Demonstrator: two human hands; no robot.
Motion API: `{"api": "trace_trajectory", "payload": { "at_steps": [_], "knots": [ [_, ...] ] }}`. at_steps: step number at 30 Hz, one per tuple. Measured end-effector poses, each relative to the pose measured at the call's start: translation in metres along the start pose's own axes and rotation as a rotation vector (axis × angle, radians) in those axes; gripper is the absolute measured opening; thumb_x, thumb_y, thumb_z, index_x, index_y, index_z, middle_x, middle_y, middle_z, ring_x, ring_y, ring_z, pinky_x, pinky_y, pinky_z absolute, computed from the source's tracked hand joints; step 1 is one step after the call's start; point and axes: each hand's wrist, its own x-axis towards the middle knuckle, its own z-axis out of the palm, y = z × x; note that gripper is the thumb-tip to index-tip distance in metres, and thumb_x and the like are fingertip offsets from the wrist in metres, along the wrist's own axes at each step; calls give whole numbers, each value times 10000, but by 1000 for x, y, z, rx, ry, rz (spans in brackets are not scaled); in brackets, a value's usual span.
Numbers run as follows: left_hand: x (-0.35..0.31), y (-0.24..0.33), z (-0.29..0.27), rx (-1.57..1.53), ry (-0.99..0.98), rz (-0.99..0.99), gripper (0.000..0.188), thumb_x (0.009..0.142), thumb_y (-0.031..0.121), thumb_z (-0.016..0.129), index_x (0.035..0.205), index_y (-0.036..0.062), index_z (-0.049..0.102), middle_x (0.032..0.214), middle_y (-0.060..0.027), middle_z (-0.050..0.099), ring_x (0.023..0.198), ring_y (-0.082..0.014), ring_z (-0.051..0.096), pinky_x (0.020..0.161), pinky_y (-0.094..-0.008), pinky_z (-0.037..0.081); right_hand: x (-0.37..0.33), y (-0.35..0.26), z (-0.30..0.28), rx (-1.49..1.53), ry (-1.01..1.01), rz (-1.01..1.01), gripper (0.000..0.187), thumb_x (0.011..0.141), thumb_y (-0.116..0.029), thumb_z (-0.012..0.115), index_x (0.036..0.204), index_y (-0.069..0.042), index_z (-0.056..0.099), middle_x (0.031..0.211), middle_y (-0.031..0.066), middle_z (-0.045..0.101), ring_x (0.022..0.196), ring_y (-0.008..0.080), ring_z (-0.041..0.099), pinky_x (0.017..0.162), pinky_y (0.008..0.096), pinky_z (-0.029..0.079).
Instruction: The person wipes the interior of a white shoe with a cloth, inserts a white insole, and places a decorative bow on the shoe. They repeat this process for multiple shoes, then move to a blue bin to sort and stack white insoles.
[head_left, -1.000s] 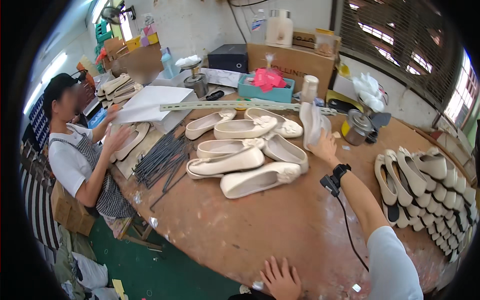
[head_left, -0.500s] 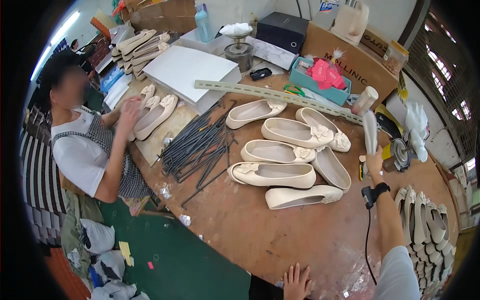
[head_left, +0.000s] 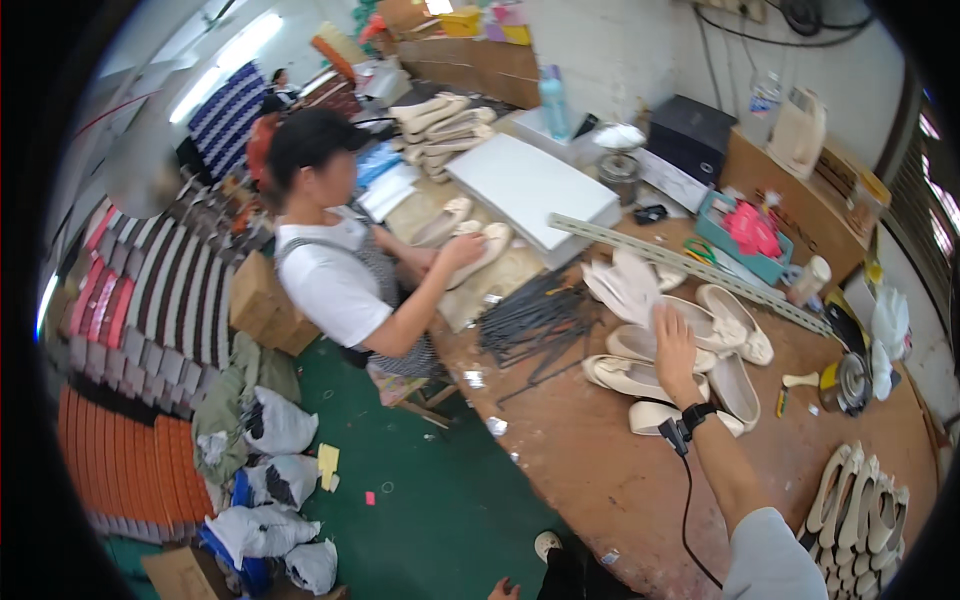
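Observation:
My right hand [head_left: 676,348] reaches over the pile of cream flat shoes [head_left: 738,392] on the table. It grips a fanned bundle of pale, sole-shaped insoles [head_left: 622,287], held above the pile's far left side. The bundle and my hand hide some of the shoes, several of which carry a flower trim. A dark strap with a small black plug and cable circles my right wrist. My left hand [head_left: 505,591] shows only in part at the lower edge, off the table's edge, its fingers apart and nothing visible in them.
Dark metal rods [head_left: 535,318] lie left of the pile. A slotted metal bar [head_left: 690,268] runs behind it. A co-worker [head_left: 340,265] handles a cream shoe [head_left: 485,255] at the left. A tin [head_left: 846,384], a brush [head_left: 800,380] and stacked shoes [head_left: 858,500] are at the right.
My right hand has carried the insoles leftward from beside the tin to over the shoes. My left hand has left the tabletop. The view has turned left; the co-worker's hands have lowered to a shoe.

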Motion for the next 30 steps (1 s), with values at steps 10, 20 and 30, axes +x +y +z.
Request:
{"api": "trace_trajectory", "payload": {
  "at_steps": [10, 20, 30],
  "knots": [
    [-176, -207, -9, -29, 350, -264, 316, 931, 272, 596, 953, -39, 647, 872, -193, 681, 787, -329, 621, 721, -452, 471, -84, -57, -5, 25, -263, -98, 543, 761, -83, 656, 1281, -120, 503, 1321, 169, 464, 1239, 365, 447, 1005, 553, 374],
    [-166, -234, 39, -291, 124, -231, 283, 938, 233, 587, 900, -46, 619, 738, -81, 607, 620, -203, 472, 579, -387, 430, 7, 27, -19, 180, -67, 203, 401, 713, -9, 584, 1093, -107, 663, 915, 225, 671, 866, 409, 649, 761, 507, 516],
    [-106, -206, 18, -233, 66, -41, 314, 919, 204, 610, 1121, -36, 632, 819, -90, 647, 678, -189, 499, 634, -330, 447, -8, 39, -29, -156, -281, 116, 373, 837, -67, 529, 1205, -118, 562, 1042, 183, 594, 848, 337, 655, 716, 457, 541]
  ]
}}
